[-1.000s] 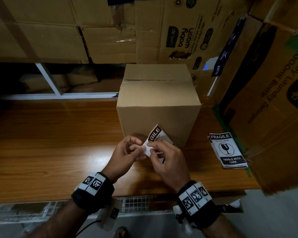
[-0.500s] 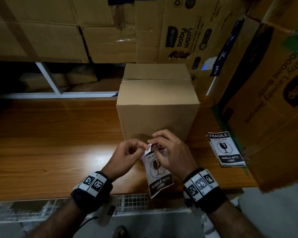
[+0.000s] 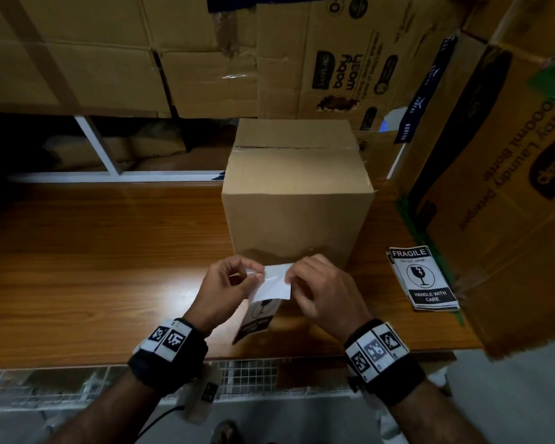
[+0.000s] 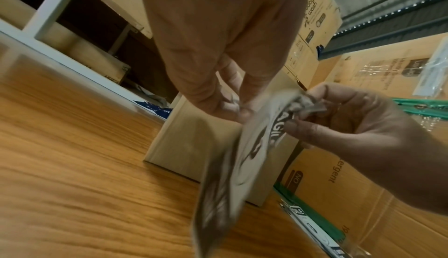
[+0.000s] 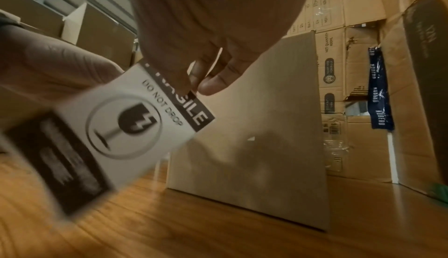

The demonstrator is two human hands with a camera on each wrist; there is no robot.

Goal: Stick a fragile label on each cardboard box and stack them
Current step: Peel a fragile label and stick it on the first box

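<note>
Head view: at lower centre, our left hand (image 3: pixel 228 285) and right hand (image 3: pixel 321 291) pinch a fragile label (image 3: pixel 265 299), peeling its backing before the cardboard box (image 3: pixel 297 200).

Left wrist view: the label curls; it could crease or self-stick.

Right wrist view: printed face blurred.

dim storeroom w/ printed cartons (image 3: pixel 334 59) stacked behind & right of wooden bench (image 3: pixel 93 267); white shelf frame (image 3: pixel 96 145) at back.
</note>
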